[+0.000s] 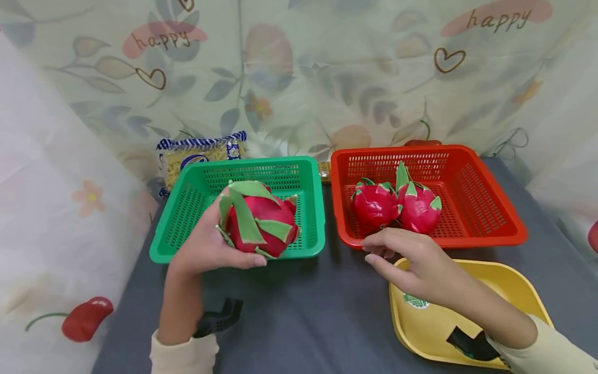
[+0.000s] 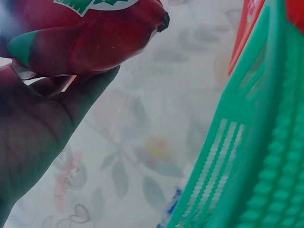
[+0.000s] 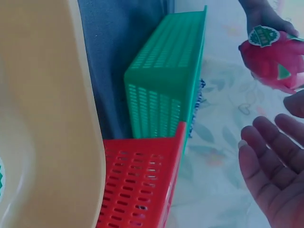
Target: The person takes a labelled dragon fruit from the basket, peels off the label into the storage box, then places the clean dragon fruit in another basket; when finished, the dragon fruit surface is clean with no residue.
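Observation:
My left hand (image 1: 207, 241) grips a dragon fruit (image 1: 261, 221), red with green scales, above the green basket (image 1: 161, 249). The left wrist view shows this dragon fruit (image 2: 95, 45) from below, with part of a sticker on it. My right hand (image 1: 418, 265) holds nothing; its fingers are loosely bent near the front rim of the red basket (image 1: 504, 239). Inside the red basket lie two more dragon fruits, one at left (image 1: 375, 205) and one with a tall green leaf (image 1: 419, 209). In the right wrist view the right palm (image 3: 280, 185) shows bare.
A yellow tray (image 1: 397, 322) with a green-and-white sticker stands under the right forearm. Behind the green basket leans a pasta bag (image 1: 201, 151). A patterned cloth (image 1: 299, 67) hangs at the back of the dark grey table (image 1: 303, 311).

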A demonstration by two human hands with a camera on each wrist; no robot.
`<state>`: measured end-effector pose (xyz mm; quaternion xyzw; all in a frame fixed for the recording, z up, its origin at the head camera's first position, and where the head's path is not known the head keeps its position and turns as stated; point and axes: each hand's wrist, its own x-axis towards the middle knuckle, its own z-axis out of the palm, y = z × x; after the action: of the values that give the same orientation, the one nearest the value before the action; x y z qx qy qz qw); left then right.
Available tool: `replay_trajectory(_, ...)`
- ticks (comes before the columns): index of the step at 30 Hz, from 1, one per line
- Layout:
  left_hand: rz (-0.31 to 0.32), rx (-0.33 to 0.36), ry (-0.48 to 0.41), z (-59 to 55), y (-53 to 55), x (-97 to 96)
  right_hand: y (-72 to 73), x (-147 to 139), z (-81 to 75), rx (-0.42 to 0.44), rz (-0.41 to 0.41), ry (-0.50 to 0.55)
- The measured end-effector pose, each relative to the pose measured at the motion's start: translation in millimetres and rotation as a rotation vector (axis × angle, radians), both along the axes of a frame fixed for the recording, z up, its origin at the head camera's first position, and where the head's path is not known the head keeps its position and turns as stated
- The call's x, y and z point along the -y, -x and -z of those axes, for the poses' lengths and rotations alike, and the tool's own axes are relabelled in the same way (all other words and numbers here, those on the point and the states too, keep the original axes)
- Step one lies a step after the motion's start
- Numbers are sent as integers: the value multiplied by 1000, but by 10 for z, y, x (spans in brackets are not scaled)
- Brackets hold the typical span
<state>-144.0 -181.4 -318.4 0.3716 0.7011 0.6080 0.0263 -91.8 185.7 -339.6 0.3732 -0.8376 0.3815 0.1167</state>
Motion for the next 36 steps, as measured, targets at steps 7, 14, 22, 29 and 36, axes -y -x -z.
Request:
replay_trajectory(7, 71, 96, -102, 223, -83, -310, 19, 106, 46, -16, -84, 14)
replay_trajectory(14, -70, 266, -144, 424, -120, -599, 12, 234, 57, -48, -128, 10)
replay_trajectory(22, -168, 340, -117, 478, -171, -850, -8, 308, 91, -54, -149, -18)
replay_trajectory(29, -232, 408, -88, 505, -217, -979, 2, 309, 117, -20, -129, 9)
replay_trajectory(36, -208, 459, -81, 526, -234, -1039, -10, 295, 110, 52, -126, 28)
